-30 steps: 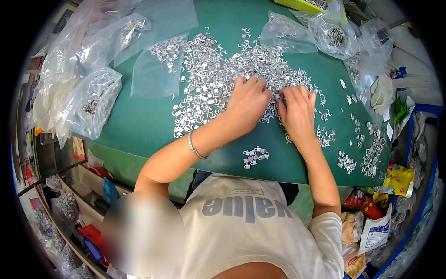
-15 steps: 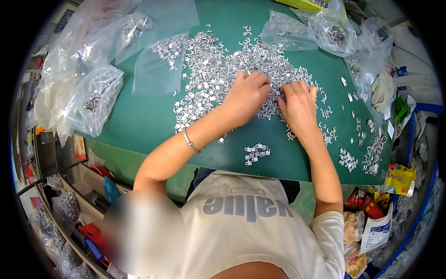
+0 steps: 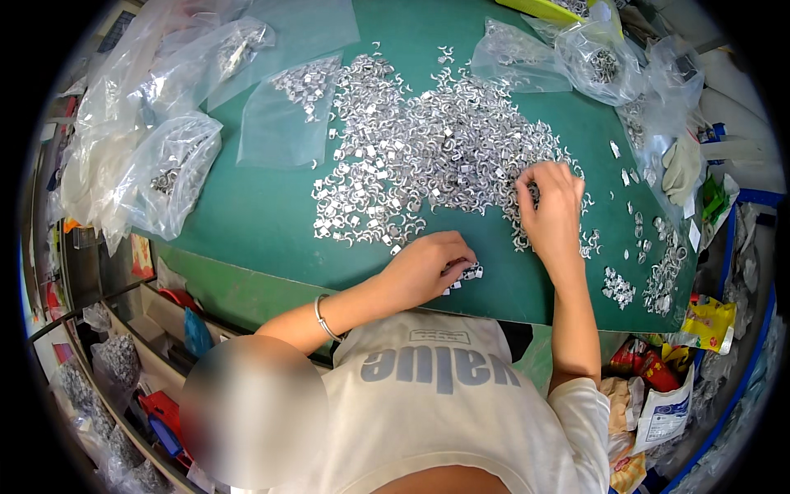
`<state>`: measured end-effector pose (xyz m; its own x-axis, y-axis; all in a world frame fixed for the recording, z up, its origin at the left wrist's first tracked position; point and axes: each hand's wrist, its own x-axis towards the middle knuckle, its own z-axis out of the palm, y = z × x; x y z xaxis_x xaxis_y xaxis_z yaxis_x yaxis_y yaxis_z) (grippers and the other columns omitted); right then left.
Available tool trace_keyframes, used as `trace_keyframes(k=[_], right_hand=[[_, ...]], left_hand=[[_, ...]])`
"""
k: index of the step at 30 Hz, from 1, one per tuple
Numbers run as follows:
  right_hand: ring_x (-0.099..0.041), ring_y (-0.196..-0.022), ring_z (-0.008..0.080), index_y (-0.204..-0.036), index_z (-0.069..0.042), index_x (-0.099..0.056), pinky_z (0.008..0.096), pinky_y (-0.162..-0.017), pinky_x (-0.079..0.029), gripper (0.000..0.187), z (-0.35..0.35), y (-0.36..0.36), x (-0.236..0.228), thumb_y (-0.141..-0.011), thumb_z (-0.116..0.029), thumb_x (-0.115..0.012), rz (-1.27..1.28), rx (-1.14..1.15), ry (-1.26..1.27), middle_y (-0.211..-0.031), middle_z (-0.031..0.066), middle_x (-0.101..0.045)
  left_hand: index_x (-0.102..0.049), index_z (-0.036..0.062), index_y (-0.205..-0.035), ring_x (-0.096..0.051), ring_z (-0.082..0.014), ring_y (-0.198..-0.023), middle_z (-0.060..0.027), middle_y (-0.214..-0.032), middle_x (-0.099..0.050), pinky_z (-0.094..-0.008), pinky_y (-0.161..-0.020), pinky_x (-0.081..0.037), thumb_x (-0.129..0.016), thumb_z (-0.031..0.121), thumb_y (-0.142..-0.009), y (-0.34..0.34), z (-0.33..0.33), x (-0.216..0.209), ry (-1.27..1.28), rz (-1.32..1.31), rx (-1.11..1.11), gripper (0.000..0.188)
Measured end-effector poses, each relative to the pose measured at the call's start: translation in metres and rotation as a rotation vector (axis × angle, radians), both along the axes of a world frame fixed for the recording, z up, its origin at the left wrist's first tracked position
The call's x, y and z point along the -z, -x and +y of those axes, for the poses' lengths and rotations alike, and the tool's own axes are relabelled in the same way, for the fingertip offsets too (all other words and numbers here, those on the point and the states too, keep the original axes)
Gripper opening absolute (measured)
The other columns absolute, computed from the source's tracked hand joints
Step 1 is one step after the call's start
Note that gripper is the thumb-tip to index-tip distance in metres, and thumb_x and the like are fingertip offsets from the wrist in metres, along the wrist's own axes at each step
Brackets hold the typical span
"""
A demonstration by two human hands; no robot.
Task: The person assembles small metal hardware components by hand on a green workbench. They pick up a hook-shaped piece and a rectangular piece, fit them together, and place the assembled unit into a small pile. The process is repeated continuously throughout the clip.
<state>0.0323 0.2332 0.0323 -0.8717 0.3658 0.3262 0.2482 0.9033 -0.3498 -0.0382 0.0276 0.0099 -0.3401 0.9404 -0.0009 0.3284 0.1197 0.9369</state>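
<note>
My left hand (image 3: 434,262) curls at the cluster (image 3: 471,271), the pile (image 3: 451,146) ahead of it; my right hand (image 3: 553,199), well apart, is nearer, at the pile's right edge. I can't tell whether either grips.

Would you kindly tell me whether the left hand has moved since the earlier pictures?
Yes, toward the green table's near edge: the left hand has gone from the large silvery pile to the small cluster there.
</note>
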Motion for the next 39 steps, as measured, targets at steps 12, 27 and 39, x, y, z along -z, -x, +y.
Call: trace_keyframes(k=[12, 27, 39], right_hand=[[-0.050, -0.089, 0.0266, -0.082, -0.004, -0.065, 0.0406, -0.081, -0.035, 0.013, -0.011, 0.024, 0.010, -0.076, -0.012, -0.073, -0.096, -0.087, -0.119, -0.087, 0.0080, -0.056], [-0.053, -0.080, 0.0305, -0.079, -0.002, -0.060, 0.0413, -0.074, -0.040, 0.009, -0.025, -0.023, -0.007, -0.079, -0.005, -0.069, 0.005, -0.194, 0.383, -0.079, 0.0107, -0.060], [-0.056, -0.085, 0.0288, -0.079, -0.002, -0.066, 0.0414, -0.075, -0.042, 0.013, 0.014, 0.038, 0.019, -0.081, -0.014, -0.070, -0.044, 0.092, -0.166, -0.082, 0.0102, -0.062]], left_hand=[[-0.065, 0.0032, -0.104, -0.056, -0.0330, -0.096, -0.0112, -0.104, -0.059, -0.0415, -0.085, -0.043, -0.065, -0.001, -0.079, 0.057, 0.040, -0.003, -0.128, 0.650, -0.435, 0.025], [-0.062, 0.0027, -0.091, -0.056, -0.0320, -0.095, -0.0111, -0.095, -0.059, -0.0403, -0.082, -0.045, -0.067, -0.001, -0.076, 0.114, 0.061, 0.001, -0.037, 0.748, -0.209, 0.016], [-0.064, -0.0001, -0.103, -0.065, -0.0174, -0.090, -0.0083, -0.101, -0.069, -0.0320, -0.077, -0.050, -0.065, 0.001, -0.086, 0.111, 0.053, -0.012, -0.054, 0.098, -0.414, 0.017]])
